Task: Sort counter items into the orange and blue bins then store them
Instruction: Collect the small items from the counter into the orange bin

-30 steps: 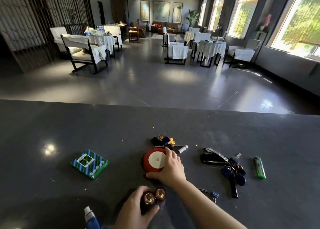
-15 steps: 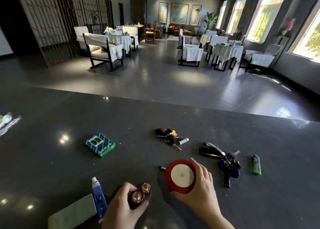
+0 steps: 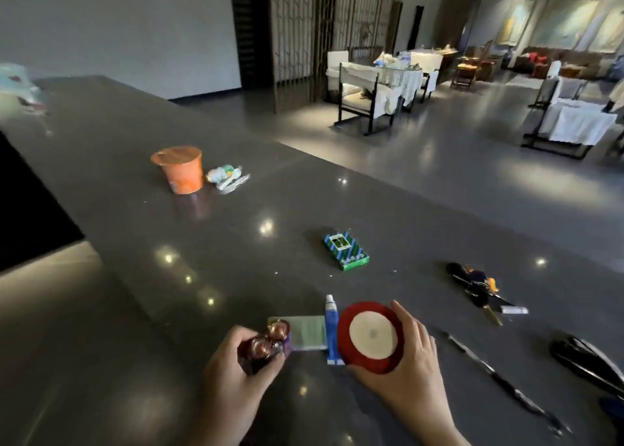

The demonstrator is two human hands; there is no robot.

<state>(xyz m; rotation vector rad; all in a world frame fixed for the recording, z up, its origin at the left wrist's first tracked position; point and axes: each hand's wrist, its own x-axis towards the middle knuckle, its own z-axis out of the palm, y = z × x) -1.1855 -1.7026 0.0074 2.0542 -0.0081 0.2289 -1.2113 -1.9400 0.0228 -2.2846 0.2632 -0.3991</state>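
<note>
Head view, lower centre, our right hand grasping a red ribbon spool, our left hand clenched round two small jars, toothpaste tube between them on the dark counter

You are standing in what looks like a restaurant or a hotel dining room. You are behind a long dark counter that shines with little lights. Past it is a big room with a smooth grey floor. You can see tables with white cloths and chairs with dark frames around them. There are big paintings on the far wall and a sofa under them. A tall screen of thin wooden slats splits the room.
</note>
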